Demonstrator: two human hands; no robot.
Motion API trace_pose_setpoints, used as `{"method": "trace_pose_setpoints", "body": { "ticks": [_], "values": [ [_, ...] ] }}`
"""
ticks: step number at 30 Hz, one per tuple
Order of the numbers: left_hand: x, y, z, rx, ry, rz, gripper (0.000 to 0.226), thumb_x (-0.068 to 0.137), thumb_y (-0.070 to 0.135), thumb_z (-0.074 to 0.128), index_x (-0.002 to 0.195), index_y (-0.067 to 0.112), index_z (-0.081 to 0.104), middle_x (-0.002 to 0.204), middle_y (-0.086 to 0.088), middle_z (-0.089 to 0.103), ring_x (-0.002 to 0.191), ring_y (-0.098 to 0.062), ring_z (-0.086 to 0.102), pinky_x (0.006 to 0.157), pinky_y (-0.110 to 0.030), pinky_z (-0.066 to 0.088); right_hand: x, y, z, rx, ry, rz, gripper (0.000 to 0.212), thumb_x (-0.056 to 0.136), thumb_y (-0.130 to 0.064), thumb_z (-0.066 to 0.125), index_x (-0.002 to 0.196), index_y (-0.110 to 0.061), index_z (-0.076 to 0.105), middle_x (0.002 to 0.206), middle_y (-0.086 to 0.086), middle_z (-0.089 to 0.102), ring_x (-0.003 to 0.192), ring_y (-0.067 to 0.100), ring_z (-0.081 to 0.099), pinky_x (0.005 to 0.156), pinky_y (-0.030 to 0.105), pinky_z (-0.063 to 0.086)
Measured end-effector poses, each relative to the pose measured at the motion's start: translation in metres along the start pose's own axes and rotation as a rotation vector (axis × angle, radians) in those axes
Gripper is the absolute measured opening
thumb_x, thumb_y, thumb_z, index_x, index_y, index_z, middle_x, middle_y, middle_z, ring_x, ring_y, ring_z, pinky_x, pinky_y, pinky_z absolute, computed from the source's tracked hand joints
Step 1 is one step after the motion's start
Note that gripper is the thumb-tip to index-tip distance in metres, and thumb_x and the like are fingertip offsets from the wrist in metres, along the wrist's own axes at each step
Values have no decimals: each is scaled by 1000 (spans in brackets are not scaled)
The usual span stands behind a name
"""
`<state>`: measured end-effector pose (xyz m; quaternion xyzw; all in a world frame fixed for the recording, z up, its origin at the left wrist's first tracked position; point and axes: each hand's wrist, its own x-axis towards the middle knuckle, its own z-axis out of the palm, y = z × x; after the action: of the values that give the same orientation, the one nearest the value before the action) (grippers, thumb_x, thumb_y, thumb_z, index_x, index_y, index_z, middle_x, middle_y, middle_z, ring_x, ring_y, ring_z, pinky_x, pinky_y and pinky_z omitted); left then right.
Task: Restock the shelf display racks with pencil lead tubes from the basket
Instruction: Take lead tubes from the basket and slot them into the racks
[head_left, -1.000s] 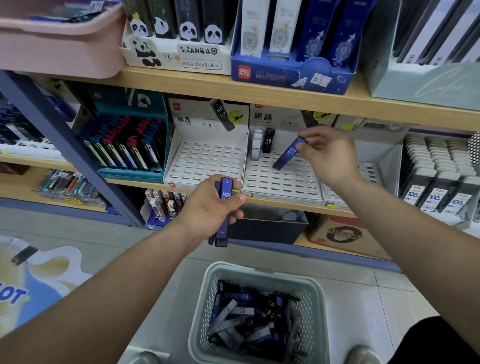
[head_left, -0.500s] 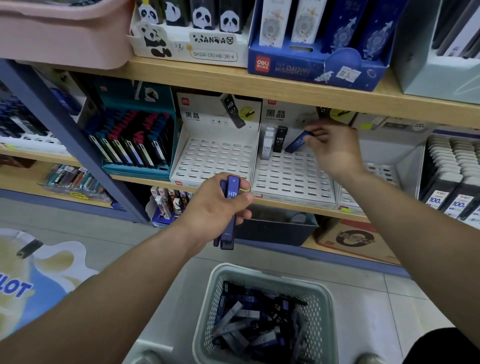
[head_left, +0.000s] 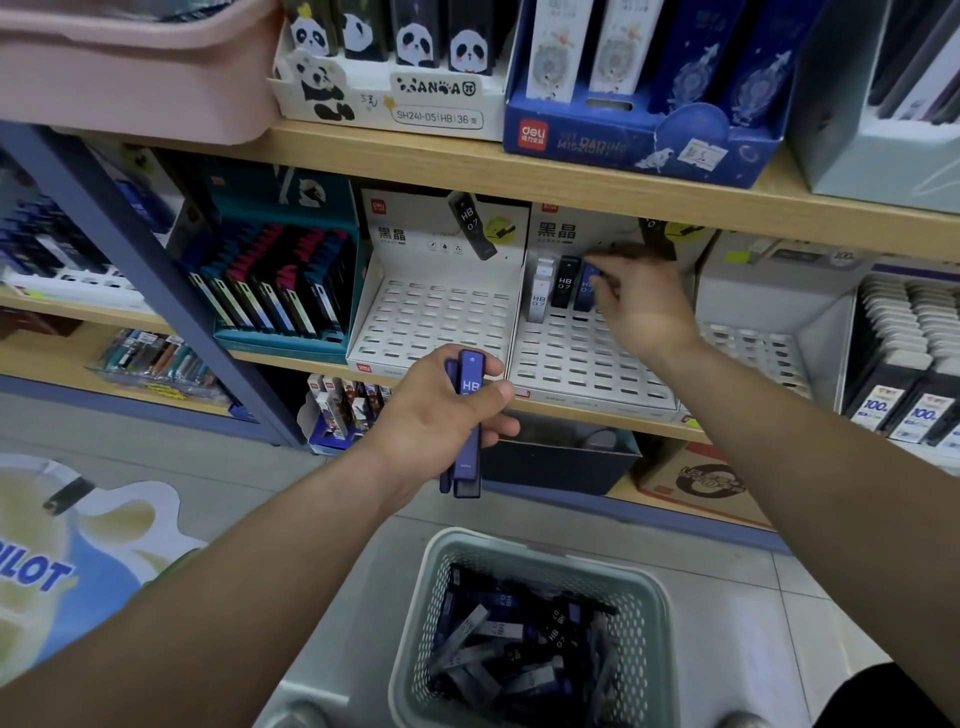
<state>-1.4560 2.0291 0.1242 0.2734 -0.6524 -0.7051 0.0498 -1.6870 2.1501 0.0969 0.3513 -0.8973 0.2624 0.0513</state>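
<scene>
Three tubes (head_left: 565, 280) line the rack's (head_left: 582, 364) back edge, front slots (head_left: 587, 387) bare.

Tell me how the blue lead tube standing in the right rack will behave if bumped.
Probably stiff: the blue lead tube looks like a hard, straight-sided case. Likely tippy, being tall and narrow, though the slotted rack and the black tube beside it should steady it. Probably light: the left hand holds a few similar tubes.

You face light wooden shelves (head_left: 467, 161) framed by a dark blue upright (head_left: 156, 291), a pink plastic tub (head_left: 145, 78) on the top board at left, and below you a pale grey tiled floor (head_left: 769, 613) with a blue-and-cream sticker (head_left: 62, 561) at left.
</scene>
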Motion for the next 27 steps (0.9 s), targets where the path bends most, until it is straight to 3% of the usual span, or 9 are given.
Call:
{"method": "trace_pose_setpoints", "body": {
  "ticks": [4, 6, 8, 11, 14, 17, 20, 23, 27],
  "values": [
    [0, 2, -3, -52, -2, 21, 21, 94, 13, 66, 113, 7, 59, 83, -5, 71, 75, -20, 74, 66, -26, 59, -31, -21, -15, 34, 56, 36, 37, 95, -23, 60, 132, -18, 60, 113, 10, 62, 98, 23, 61, 88, 35, 52],
    [0, 4, -3, -72, 1, 43, 19, 94, 13, 66, 111, 6, 60, 77, -3, 68, 71, -19, 73, 65, -26, 59, -62, -47, -28, 233, -86, 84, 22, 94, -23, 63, 116, -22, 64, 103, 0, 66, 86, 14, 66, 80, 36, 56],
    [-2, 8, -1, -82, 8, 72, 13, 94, 12, 65, 105, 6, 60, 73, -3, 66, 65, -15, 70, 62, -24, 58, -95, -75, -39, 542, -305, 203, 8, 93, -20, 66, 100, -22, 63, 87, -1, 69, 76, 16, 71, 73, 36, 58],
    [-7, 13, 4, -116, 30, 105, 9, 94, 11, 65, 99, 6, 59, 68, -4, 62, 57, -11, 65, 54, -20, 53, -132, -108, -42, 795, -464, 319, 19, 89, -19, 73, 96, -15, 56, 87, 7, 71, 70, 19, 71, 64, 34, 58],
    [-10, 15, 9, -171, 42, 131, 9, 94, 10, 66, 98, 7, 59, 65, -2, 61, 59, -13, 63, 55, -25, 55, -143, -125, -37, 844, -422, 384, 32, 82, -22, 80, 92, -13, 51, 92, 12, 71, 67, 22, 70, 65, 41, 60],
    [-15, 17, 12, -199, 57, 151, 6, 95, 9, 65, 96, 9, 59, 67, 0, 60, 63, -13, 61, 57, -25, 56, -141, -130, -37, 843, -366, 398, 31, 80, -16, 82, 90, -11, 52, 81, 12, 69, 61, 25, 68, 67, 46, 60],
    [-17, 16, 10, -238, 98, 135, 7, 96, 12, 64, 98, 12, 57, 76, -1, 62, 67, -13, 64, 61, -27, 58, -138, -129, -38, 887, -364, 399, 22, 82, -11, 80, 91, -9, 59, 75, 8, 67, 63, 28, 70, 66, 40, 61],
    [-16, 15, 5, -266, 119, 107, 8, 98, 11, 59, 104, 15, 56, 87, -5, 64, 72, -14, 68, 67, -31, 60, -135, -128, -36, 950, -381, 425, 17, 87, -7, 73, 100, -3, 62, 82, 14, 68, 66, 29, 71, 64, 34, 62],
    [-15, 18, -1, -297, 102, 99, 26, 99, 2, 55, 122, 14, 53, 95, -7, 67, 80, -17, 69, 75, -32, 62, -131, -126, -30, 1051, -391, 451, 12, 92, -3, 66, 103, -4, 63, 86, 16, 69, 67, 27, 72, 66, 33, 62]
  ]
}}
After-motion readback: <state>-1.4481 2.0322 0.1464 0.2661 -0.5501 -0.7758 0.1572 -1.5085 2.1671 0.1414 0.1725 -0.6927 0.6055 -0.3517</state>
